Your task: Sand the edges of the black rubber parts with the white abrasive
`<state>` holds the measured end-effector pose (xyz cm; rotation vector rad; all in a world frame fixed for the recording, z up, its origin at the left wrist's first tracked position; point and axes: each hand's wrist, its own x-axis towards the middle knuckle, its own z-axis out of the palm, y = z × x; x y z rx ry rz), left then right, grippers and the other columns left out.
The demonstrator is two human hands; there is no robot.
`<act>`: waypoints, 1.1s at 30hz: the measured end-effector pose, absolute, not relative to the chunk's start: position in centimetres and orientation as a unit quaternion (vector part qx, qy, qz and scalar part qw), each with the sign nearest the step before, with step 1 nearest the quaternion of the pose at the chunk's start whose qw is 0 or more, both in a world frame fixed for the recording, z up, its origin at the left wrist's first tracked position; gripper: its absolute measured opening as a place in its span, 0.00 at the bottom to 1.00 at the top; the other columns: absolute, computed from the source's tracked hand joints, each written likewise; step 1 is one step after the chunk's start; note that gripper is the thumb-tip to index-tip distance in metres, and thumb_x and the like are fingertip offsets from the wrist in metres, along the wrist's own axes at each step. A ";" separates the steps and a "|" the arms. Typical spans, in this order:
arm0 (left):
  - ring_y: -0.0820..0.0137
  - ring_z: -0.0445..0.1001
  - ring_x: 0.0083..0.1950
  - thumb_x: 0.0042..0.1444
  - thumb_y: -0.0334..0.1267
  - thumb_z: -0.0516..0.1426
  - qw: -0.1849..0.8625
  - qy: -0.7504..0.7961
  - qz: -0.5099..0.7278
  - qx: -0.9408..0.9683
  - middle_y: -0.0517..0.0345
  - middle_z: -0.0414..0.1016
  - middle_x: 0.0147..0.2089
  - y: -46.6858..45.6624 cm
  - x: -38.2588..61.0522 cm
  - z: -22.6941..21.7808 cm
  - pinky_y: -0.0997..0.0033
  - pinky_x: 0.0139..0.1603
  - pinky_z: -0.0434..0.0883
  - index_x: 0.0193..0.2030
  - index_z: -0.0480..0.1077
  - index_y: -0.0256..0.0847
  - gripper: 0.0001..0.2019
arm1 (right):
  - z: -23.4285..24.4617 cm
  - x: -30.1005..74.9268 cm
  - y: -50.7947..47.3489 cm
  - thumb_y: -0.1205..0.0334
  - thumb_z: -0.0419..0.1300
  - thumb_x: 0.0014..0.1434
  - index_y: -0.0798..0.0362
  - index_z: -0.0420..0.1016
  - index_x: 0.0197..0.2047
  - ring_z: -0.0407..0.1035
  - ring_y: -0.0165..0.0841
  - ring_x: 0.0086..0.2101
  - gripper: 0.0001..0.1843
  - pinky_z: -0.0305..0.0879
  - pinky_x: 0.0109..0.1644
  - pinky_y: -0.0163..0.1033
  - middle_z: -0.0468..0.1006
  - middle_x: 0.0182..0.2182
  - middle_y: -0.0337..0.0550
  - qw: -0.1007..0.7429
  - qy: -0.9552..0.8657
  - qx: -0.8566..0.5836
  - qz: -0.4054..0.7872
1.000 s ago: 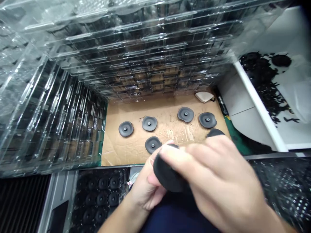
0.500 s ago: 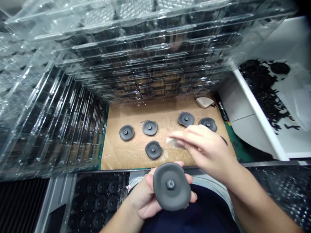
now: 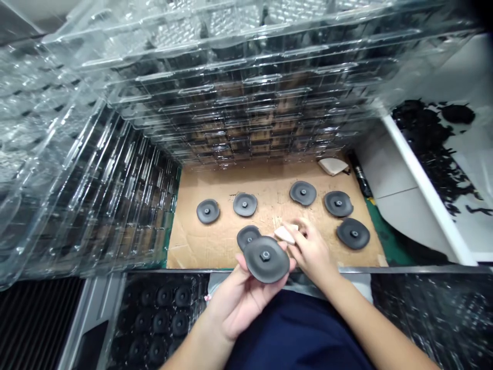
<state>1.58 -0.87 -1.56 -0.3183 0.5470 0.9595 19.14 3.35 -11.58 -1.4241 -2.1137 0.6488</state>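
Observation:
My left hand [image 3: 246,303] holds a black rounded-square disc [image 3: 265,270] with a small raised hub at its centre, tilted up toward me over the cardboard's front edge. Thumb and fingertips grip its rim. Pinched in my right hand [image 3: 314,254] is a white wedge-shaped pad [image 3: 285,234], just beyond the disc's upper right rim. Partly hidden behind the held disc lies a similar disc [image 3: 246,235]. More such discs rest on the cardboard, among them one at the left [image 3: 208,211] and one at the right [image 3: 353,234].
Stacked clear plastic trays [image 3: 239,97] wall in the back and left of the cardboard [image 3: 192,241]. A second white pad [image 3: 333,165] lies at the back right, beside a black pen-like object [image 3: 358,172]. Black scraps [image 3: 427,139] fill a white bin; a disc-filled tray [image 3: 162,324] sits lower left.
The left hand has raised its disc toward the cardboard. My right hand has come down and inward with the white pad, uncovering the discs at the right. The view has shifted slightly.

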 end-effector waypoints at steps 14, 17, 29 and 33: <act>0.62 0.77 0.47 0.40 0.38 0.68 0.760 0.386 0.517 -0.077 0.51 0.80 0.43 -1.1 2.2 -1.3 0.70 0.48 0.75 0.41 0.76 0.37 0.19 | 0.7 16.9 3.9 0.65 0.53 0.63 0.53 0.71 0.47 0.71 0.31 0.39 0.11 0.68 0.40 0.33 0.77 0.41 0.43 0.363 -0.728 -0.449 0.370; 0.66 0.76 0.47 0.45 0.31 0.65 0.753 0.418 0.508 -0.007 0.53 0.79 0.46 -1.3 2.4 -1.4 0.75 0.44 0.74 0.47 0.73 0.40 0.19 | 3.0 15.7 2.9 0.70 0.50 0.62 0.56 0.73 0.44 0.71 0.31 0.35 0.12 0.67 0.38 0.34 0.76 0.35 0.44 0.330 -0.770 -0.371 0.400; 0.71 0.78 0.42 0.29 0.35 0.71 0.763 0.384 0.518 0.044 0.60 0.80 0.42 -0.7 1.8 0.6 0.80 0.44 0.73 0.40 0.76 0.44 0.25 | 4.2 17.3 2.3 0.76 0.53 0.59 0.55 0.73 0.43 0.70 0.24 0.34 0.12 0.66 0.39 0.26 0.76 0.34 0.39 0.284 -0.765 -0.306 0.490; 0.72 0.77 0.41 0.31 0.37 0.71 0.773 0.381 0.507 0.031 0.58 0.80 0.42 -0.4 2.2 1.1 0.82 0.44 0.72 0.42 0.76 0.42 0.26 | 4.6 18.3 2.3 0.73 0.53 0.61 0.54 0.73 0.44 0.68 0.26 0.29 0.12 0.64 0.33 0.30 0.75 0.29 0.39 0.268 -0.798 -0.412 0.349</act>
